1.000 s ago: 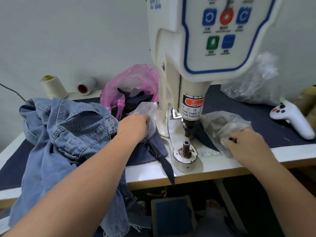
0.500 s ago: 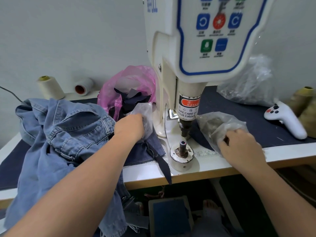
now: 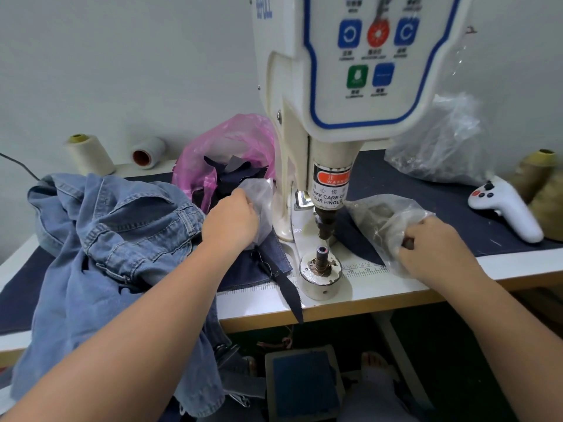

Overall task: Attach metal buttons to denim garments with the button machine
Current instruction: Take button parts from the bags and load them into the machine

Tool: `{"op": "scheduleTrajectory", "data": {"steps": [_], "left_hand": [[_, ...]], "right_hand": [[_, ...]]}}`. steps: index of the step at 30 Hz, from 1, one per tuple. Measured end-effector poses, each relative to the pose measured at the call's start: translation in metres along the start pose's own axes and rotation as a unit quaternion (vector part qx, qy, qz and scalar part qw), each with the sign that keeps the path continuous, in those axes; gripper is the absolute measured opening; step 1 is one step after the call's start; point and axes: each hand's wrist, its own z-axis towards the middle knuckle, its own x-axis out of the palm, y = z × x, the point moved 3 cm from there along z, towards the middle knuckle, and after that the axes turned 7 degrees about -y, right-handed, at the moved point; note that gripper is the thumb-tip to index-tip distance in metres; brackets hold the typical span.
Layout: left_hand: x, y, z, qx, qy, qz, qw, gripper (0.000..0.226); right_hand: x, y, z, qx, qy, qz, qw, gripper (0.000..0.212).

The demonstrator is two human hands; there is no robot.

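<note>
The cream button machine (image 3: 332, 95) stands over the table, its punch above the round lower die (image 3: 320, 269). A light blue denim garment (image 3: 103, 239) lies heaped on the left. My left hand (image 3: 230, 222) is curled inside a small clear plastic bag (image 3: 260, 205) just left of the machine column. My right hand (image 3: 432, 248) reaches into a second clear plastic bag (image 3: 384, 217) right of the die, fingers curled at its opening. The contents of both bags are hidden. Dark denim scraps (image 3: 268, 266) lie between my left hand and the die.
A pink bag (image 3: 231, 141) of dark scraps sits behind my left hand. Two thread cones (image 3: 90, 155) stand at the back left, a large clear bag (image 3: 438, 144) at the back right. A white controller (image 3: 505, 207) lies at the right. A foot pedal (image 3: 304, 388) sits under the table.
Both hands stay in their bags with only small finger movements. The camera has shifted slightly, so the scene sits a little lower and to the left.
</note>
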Motion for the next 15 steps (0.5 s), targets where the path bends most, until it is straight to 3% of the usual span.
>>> {"op": "scheduleTrajectory", "data": {"steps": [6,15], "left_hand": [[-0.007,-0.001,0.0,-0.007,-0.013,0.013,1.0,0.022],[-0.006,0.002,-0.001,-0.016,0.02,0.002,1.0,0.019]], "right_hand": [[-0.002,0.01,0.003,0.035,0.079,0.003,0.996,0.015],[-0.001,0.001,-0.012,0.05,-0.059,0.162,0.984,0.028]]}}
